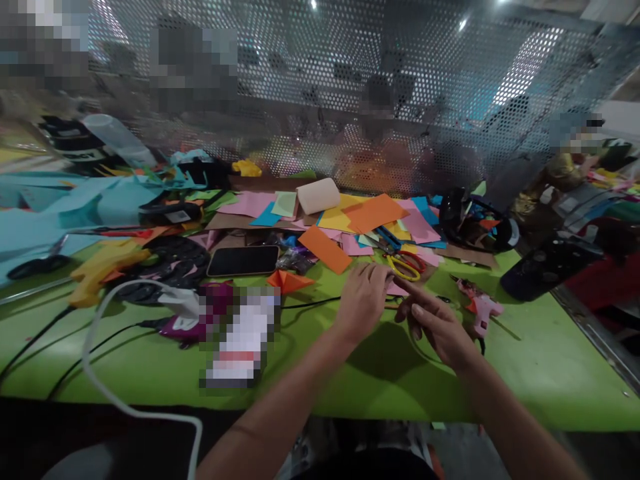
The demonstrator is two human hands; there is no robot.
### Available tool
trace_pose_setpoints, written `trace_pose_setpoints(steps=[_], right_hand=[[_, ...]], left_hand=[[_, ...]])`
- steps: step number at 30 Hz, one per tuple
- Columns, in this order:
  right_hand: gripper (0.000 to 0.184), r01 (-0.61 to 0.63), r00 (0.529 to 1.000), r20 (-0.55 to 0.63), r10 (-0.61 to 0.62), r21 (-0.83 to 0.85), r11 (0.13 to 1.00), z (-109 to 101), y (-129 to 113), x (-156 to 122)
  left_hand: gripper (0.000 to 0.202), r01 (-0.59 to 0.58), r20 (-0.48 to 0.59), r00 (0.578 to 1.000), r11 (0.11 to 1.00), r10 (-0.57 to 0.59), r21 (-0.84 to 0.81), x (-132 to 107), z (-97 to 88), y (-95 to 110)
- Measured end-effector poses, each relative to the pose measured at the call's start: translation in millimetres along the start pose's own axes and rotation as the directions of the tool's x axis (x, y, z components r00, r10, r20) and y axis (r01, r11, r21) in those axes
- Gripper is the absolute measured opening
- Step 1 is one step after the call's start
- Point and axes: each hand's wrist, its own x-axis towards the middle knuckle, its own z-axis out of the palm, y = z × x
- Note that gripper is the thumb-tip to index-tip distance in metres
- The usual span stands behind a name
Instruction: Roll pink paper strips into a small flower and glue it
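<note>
My left hand (365,297) rests palm-down on the green table (530,373), fingers stretched toward a pink paper scrap (399,290). My right hand (436,323) hovers just right of it, fingers loosely apart, index pointing at the same scrap; nothing shows in it. Yellow-handled scissors (405,265) lie just beyond the fingertips, and a pink glue gun (481,307) lies to the right of my right hand. A black cable (310,304) runs under my left hand.
Coloured paper sheets (373,213) litter the table's back, with a paper roll (319,195), a dark phone (243,261), an orange folded piece (289,281) and a power strip (165,267). A white cable (125,407) loops at front left. A perforated metal screen (350,87) closes the far side.
</note>
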Motion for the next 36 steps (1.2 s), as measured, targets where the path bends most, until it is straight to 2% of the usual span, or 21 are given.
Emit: trace_pose_setpoints(steps=[4, 8, 11, 14, 16, 18, 21, 23, 26, 29, 36], right_hand=[[0.058, -0.025, 1.0, 0.019, 0.024, 0.056, 0.998, 3, -2, -1], [0.06, -0.013, 1.0, 0.028, 0.013, 0.009, 1.0, 5, -2, 0], [0.064, -0.008, 0.999, 0.039, 0.01, -0.031, 0.999, 6, -1, 0], [0.067, -0.013, 0.998, 0.065, 0.016, -0.054, 0.998, 6, 1, 1], [0.069, -0.016, 0.997, 0.08, 0.021, -0.065, 0.998, 5, 1, 1], [0.07, -0.011, 0.997, 0.077, 0.015, -0.052, 0.999, 4, 1, 1], [0.07, -0.022, 0.999, 0.044, 0.022, 0.004, 1.0, 4, -3, 0], [0.071, -0.05, 0.998, 0.025, 0.05, 0.032, 0.998, 5, -6, 0], [0.075, -0.079, 0.997, 0.011, 0.079, 0.052, 0.995, 6, -9, -1], [0.076, -0.098, 0.995, 0.026, 0.096, 0.081, 0.992, 6, -9, 0], [0.069, -0.121, 0.991, 0.069, 0.112, 0.137, 0.983, 3, -5, 0]], left_hand=[[0.012, -0.062, -0.048, 0.997, 0.995, 0.066, 0.083, 0, 2.8, -1], [0.009, -0.054, -0.067, 0.996, 0.996, 0.059, 0.077, -1, 5.1, -1], [0.009, 0.034, -0.057, 0.998, 0.999, -0.034, 0.004, -2, 6.8, -1], [0.012, 0.185, -0.027, 0.981, 0.971, -0.191, -0.15, -2, 6.8, 1], [0.013, 0.299, 0.042, 0.953, 0.902, -0.301, -0.312, -1, 5.4, 2], [0.012, 0.409, 0.156, 0.91, 0.761, -0.385, -0.504, 2, 3.4, 2], [0.011, 0.504, 0.305, 0.851, 0.5, -0.428, -0.705, 7, 1.1, 2], [0.01, 0.521, 0.345, 0.832, 0.398, -0.435, -0.755, 8, 0.7, 2], [0.01, 0.532, 0.361, 0.814, 0.336, -0.454, -0.777, 9, 0.8, 0], [0.012, 0.54, 0.369, 0.807, 0.323, -0.462, -0.777, 9, -0.4, -1], [0.015, 0.552, 0.424, 0.812, 0.296, -0.401, -0.779, 11, -3.2, -1]])
